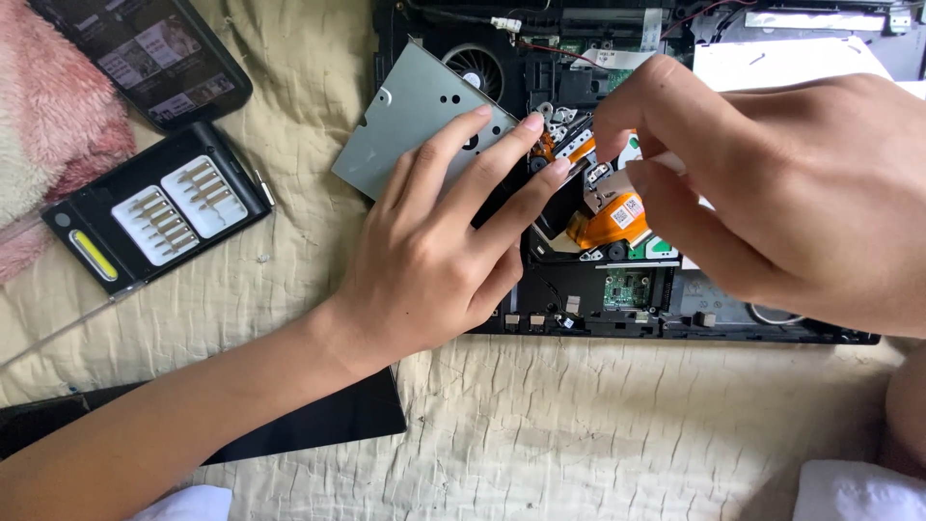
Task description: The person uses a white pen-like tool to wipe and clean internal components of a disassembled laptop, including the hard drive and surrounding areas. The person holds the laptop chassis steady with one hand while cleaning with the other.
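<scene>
1. This looks like a home, most likely a bed or sofa used as a makeshift repair spot.
2. The work surface is a wrinkled, quilted beige cover (598, 434), not a bench or desk.
3. A fluffy pink blanket (48, 116) lies at the upper left.
4. An opened laptop (617, 289) sits straight on the fabric, its fan and boards exposed.
5. A small bit set (159, 217) and a phone (145, 53) lie loose beside it.
</scene>
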